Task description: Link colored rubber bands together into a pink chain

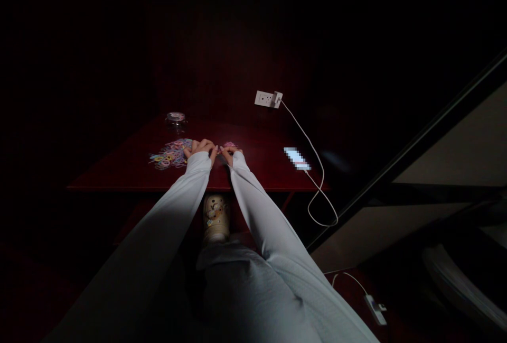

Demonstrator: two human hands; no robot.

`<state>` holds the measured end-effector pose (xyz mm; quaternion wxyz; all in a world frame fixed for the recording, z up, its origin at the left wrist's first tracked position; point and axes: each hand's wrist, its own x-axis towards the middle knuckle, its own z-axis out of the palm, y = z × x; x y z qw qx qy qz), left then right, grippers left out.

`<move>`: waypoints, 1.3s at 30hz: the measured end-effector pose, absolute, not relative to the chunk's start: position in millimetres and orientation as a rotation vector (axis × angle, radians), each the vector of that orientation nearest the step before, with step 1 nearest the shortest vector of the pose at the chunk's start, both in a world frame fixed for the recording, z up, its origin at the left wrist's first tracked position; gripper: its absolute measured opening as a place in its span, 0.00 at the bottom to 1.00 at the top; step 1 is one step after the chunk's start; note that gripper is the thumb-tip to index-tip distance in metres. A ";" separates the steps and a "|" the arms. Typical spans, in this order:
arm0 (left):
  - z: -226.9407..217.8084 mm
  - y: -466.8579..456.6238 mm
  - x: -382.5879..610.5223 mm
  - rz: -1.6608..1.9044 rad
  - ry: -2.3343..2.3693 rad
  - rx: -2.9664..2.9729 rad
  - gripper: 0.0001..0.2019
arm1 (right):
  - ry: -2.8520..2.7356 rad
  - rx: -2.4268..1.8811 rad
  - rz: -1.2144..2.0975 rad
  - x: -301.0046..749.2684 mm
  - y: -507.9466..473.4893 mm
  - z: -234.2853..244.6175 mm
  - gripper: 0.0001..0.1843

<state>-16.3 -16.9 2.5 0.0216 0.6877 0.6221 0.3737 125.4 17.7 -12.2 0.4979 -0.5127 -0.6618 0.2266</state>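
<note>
Dim room; only the middle of the frame is lit.

- Left of centre: a loose heap of small pastel rubber loops [171, 154] is lying on the dark red wooden table [119, 171]. Just above the heap, a small round clear lidded jar [176, 117] is standing near the table's far edge.
- Centre: the left hand [201, 148], in a long pale sleeve, is resting knuckles-up right at the heap's right edge. Its fingers are curling inward, closed, tips pointing toward the other hand.
- Just right of it: the right hand [231, 154] is meeting the left, fingertips nearly touching. Its fingers are also bending shut. Whatever is pinched between the two hands is too small to make out.
- A small cluster of pink loops [228, 145] is sitting just above the right hand.
- Below the table edge, between the sleeves: a cream clog-style shoe [215, 218] is showing.
- Right of centre: a bright flat phone [297, 158] is lying on the table, well apart from the hands. A thin white cable [317, 163] is running from it up to a white charger plug [277, 99] in a white wall socket [264, 99].
</note>
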 end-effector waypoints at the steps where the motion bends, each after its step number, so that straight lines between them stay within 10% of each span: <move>1: 2.5 -15.8 -16.4 1.148 1.936 2.119 0.15 | -1.600 -1.243 0.545 125.5 16.7 -11.8 0.25; 39: -2.3 -7.0 -19.2 1.190 1.979 2.032 0.14 | -1.611 -1.227 0.596 124.5 10.7 -2.8 0.27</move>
